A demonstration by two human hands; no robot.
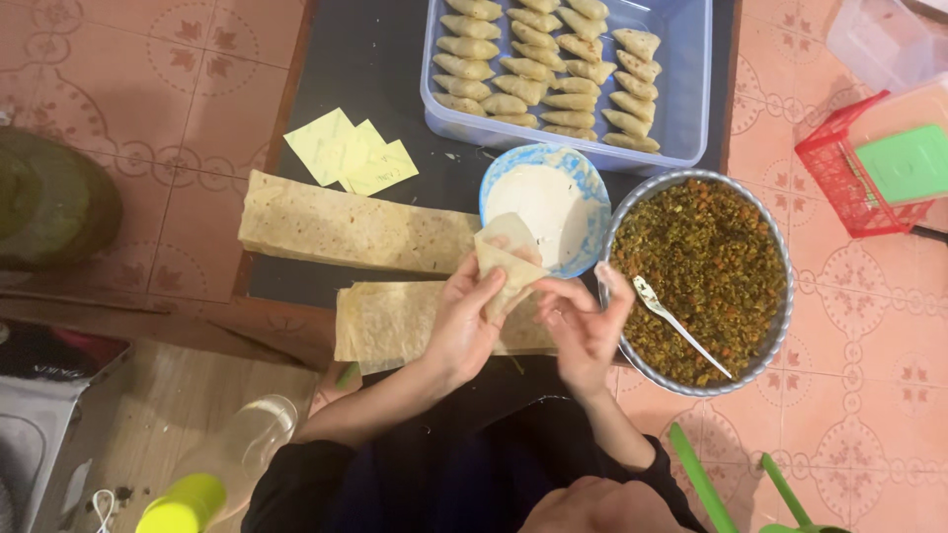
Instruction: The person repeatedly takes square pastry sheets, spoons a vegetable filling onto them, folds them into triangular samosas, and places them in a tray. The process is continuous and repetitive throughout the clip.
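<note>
both hands fold a pastry strip over the dark tabletop

the left hand (462,331) and the right hand (587,331) meet at the near edge of the dark tabletop (385,59), just in front of the bowls. between them is a pale thin pastry strip folded into a cone (506,265). the left fingers (486,286) are curled closed around the cone's lower left side, with the thumb pressed on its face. the right fingers (553,294) are bent and nearly closed, touching the cone's right edge; the right hand holds nothing else.

the cone's top overlaps the near rim of a small blue-rimmed bowl of white paste (545,205). just to the right stands a large round metal bowl of chopped green and orange filling (706,276), with a white plastic spoon (676,324) lying in it, handle pointing towards the near right.

two long flat beige pastry sheets lie on the tabletop: one (351,229) to the left of the paste bowl, the other (395,321) partly under the hands. a few pale yellow paper squares (346,153) lie behind the sheets. at the far side sits a clear blue rectangular plastic tray (686,89) holding rows of folded triangular pastries (538,64).

on the pink patterned tile floor (859,296) to the right stands a red wire basket (839,173).
</note>
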